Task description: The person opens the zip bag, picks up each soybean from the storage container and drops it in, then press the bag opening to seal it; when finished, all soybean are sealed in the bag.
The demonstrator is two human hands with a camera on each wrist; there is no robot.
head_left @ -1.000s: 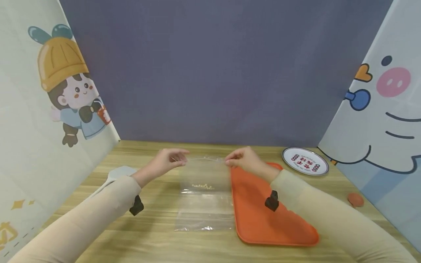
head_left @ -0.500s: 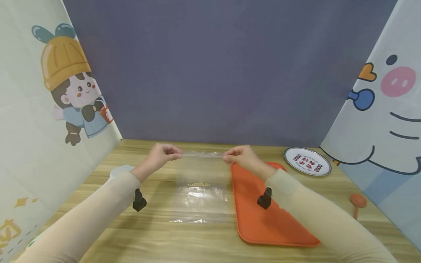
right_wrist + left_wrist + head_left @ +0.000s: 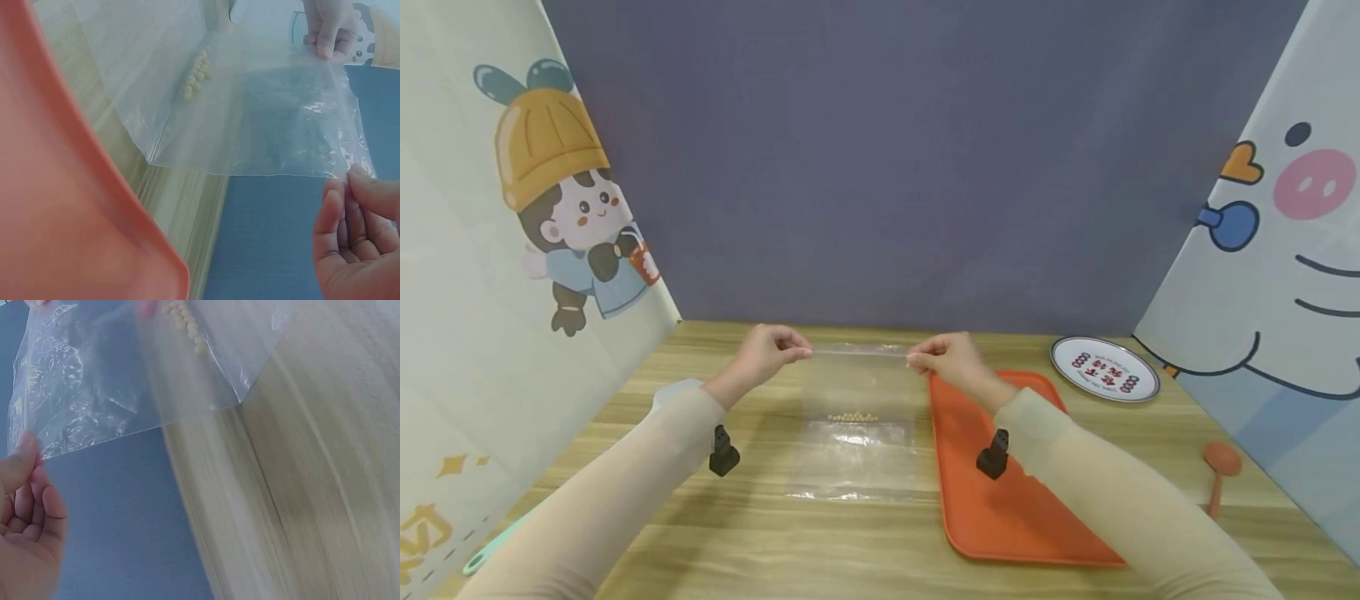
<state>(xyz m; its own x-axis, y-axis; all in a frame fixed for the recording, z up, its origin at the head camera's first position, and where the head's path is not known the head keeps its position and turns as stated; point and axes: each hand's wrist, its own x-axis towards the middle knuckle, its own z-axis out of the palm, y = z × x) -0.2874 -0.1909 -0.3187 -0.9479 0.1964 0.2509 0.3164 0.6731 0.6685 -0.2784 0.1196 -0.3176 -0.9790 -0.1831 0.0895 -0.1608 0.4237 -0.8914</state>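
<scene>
A clear plastic zip bag (image 3: 859,387) is stretched between both hands, its upper part raised and its lower part lying on the wooden table. My left hand (image 3: 765,353) pinches the bag's top left corner between thumb and forefinger. The top right corner is pinched by my right hand (image 3: 951,360). Small pale yellow beans (image 3: 853,417) are gathered in a row at the fold inside the bag; both wrist views show these round beans (image 3: 184,325) through the plastic. In the right wrist view the bag's zip edge (image 3: 340,125) runs between the two hands.
An orange tray (image 3: 955,500) lies right of the bag, partly under the right arm. Behind it is a white plate (image 3: 1105,369) with red writing. An orange spoon (image 3: 1222,458) lies far right. A pale utensil with a green handle (image 3: 493,546) is partly hidden under the left arm.
My left hand has come to pinch the bag's left corner, where its fingers stood loosely before. The top edge has been drawn straight and lifted, and the beans have settled into a neat row.
</scene>
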